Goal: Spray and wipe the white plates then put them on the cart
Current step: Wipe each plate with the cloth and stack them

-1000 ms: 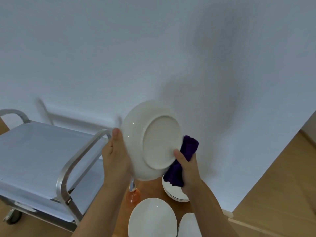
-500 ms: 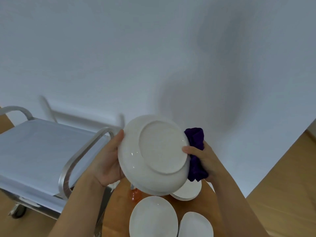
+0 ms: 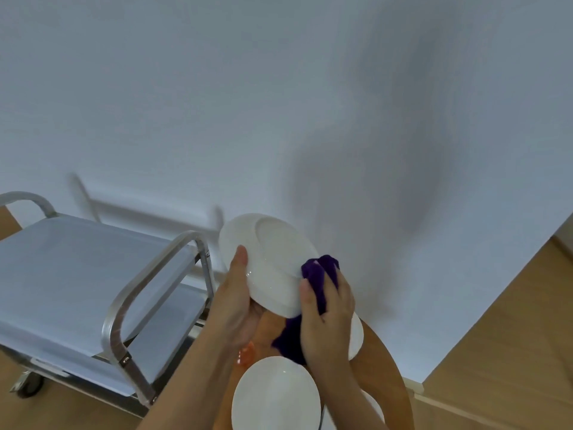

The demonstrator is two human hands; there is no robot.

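I'm mid-wipe: my left hand (image 3: 235, 302) grips the plate (image 3: 269, 262) by its rim, my right hand (image 3: 325, 311) clutches the cloth (image 3: 319, 274) against its underside; next, onto the cart (image 3: 77, 274).

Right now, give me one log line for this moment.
step: wiping plate underside | left hand: holds plate | right hand: presses cloth on rim | cart: top bare

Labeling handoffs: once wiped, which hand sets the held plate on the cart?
Probably left. The left hand already grips the plate on the cart side; the right hand holds the purple cloth.
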